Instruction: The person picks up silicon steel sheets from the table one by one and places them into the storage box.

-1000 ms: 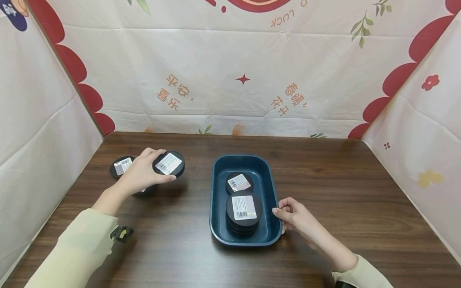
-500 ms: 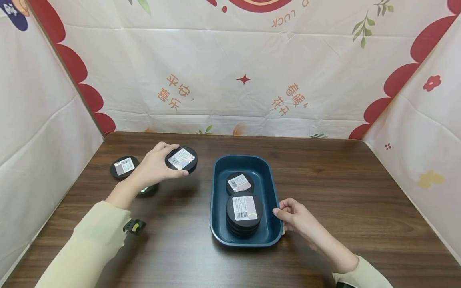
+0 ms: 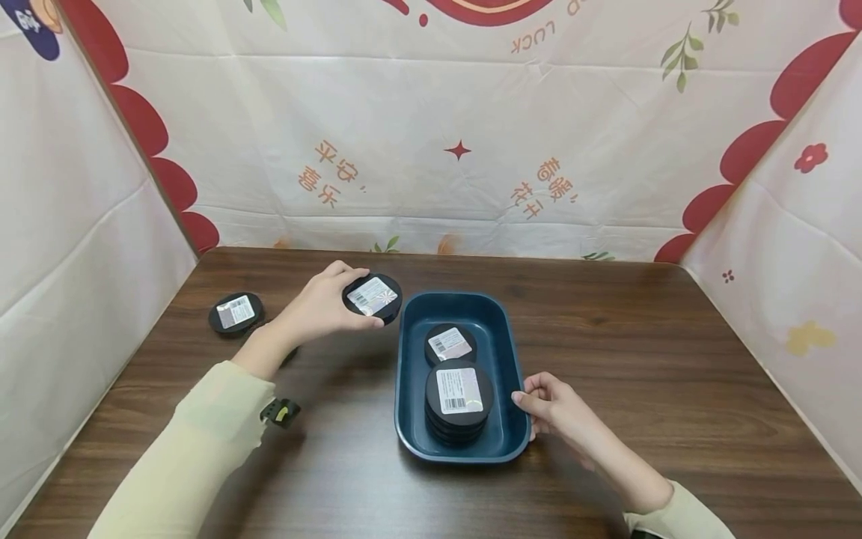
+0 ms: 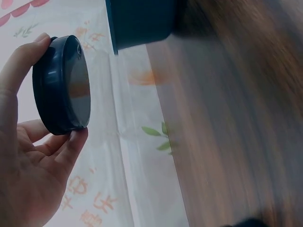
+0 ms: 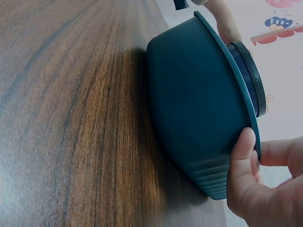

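My left hand (image 3: 323, 305) grips a round black container (image 3: 373, 297) with a white barcode label on top, thumb on one side and fingers on the other. It hovers just left of the blue tray (image 3: 465, 308); the left wrist view shows the container's glossy underside. Inside the tray stand a stack of similar containers (image 3: 460, 391) at the near end and another labelled container (image 3: 448, 343) behind it. My right hand (image 3: 557, 408) pinches the tray's right rim, thumb and fingers on either side in the right wrist view.
On the brown wooden table (image 3: 626, 337), a labelled black container (image 3: 236, 313) lies at the far left. Beside it another dark container (image 3: 289, 355) is mostly hidden by my left forearm. A printed white cloth (image 3: 404, 112) surrounds the table's back and sides.
My left hand has carried the container rightward from above the left part of the table to beside the tray's far left edge. My right hand and the tray stay put.
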Demonstrator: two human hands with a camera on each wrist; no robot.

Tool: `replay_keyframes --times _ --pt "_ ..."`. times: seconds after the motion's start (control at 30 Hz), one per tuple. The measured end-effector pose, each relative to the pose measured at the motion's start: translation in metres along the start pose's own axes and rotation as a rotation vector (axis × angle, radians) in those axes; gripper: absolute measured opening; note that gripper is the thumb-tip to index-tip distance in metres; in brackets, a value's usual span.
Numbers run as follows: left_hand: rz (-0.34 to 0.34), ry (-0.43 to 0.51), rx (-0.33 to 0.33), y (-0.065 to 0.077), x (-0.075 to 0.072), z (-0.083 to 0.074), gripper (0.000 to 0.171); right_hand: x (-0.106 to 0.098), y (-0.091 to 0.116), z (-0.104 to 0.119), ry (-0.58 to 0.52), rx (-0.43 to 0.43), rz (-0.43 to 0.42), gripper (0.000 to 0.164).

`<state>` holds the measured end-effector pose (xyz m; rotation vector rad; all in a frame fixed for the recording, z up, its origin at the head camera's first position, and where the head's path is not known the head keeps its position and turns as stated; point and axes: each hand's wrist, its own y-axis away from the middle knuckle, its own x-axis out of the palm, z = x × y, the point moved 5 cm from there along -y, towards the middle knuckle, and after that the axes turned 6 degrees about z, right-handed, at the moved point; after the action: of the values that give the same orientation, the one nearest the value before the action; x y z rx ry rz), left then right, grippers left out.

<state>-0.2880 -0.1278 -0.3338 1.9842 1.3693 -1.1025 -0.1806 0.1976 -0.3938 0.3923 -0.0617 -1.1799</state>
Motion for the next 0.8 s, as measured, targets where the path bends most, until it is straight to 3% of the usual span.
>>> replay_keyframes --times 0.47,0.8 --pt "0.043 0.005 0.079 -0.022 0.022 -0.03 0.089 -0.001 0.0 -0.002 0.009 0.019 0.002 0.03" --pt "0.11 -0.02 0.113 -0.035 0.041 -0.049 0.092 -0.001 -0.001 -0.002 0.002 0.011 0.007 0.028"
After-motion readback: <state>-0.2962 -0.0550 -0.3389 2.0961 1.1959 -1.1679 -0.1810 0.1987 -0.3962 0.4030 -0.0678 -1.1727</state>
